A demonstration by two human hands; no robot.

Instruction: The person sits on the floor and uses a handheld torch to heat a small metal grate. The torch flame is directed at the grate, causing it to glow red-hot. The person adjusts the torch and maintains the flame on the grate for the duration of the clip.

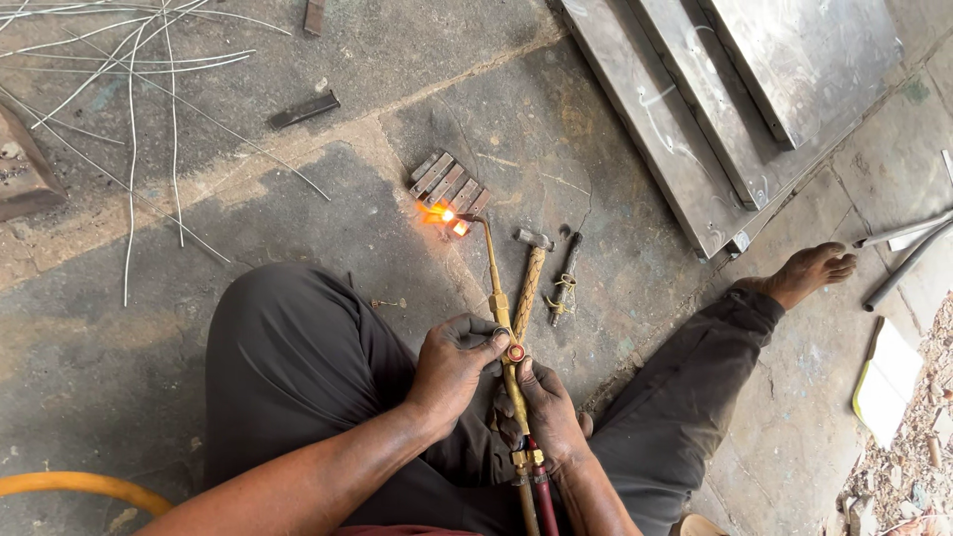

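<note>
A brass gas torch (499, 298) runs from my lap to a row of small metal bars (449, 185) on the concrete floor, and its flame (444, 214) glows orange on their near edge. My right hand (542, 414) grips the torch handle low down, near the hose fittings. My left hand (452, 367) holds the torch body, its thumb and fingers on the small red valve knob (515, 352). I sit on the floor in dark trousers.
A hammer (530, 273) and a dark metal tool (564, 279) lie just right of the torch. Steel sheets (735, 99) lean at the top right. Thin wire rods (129, 89) spread over the top left. An orange hose (79, 485) crosses the bottom left.
</note>
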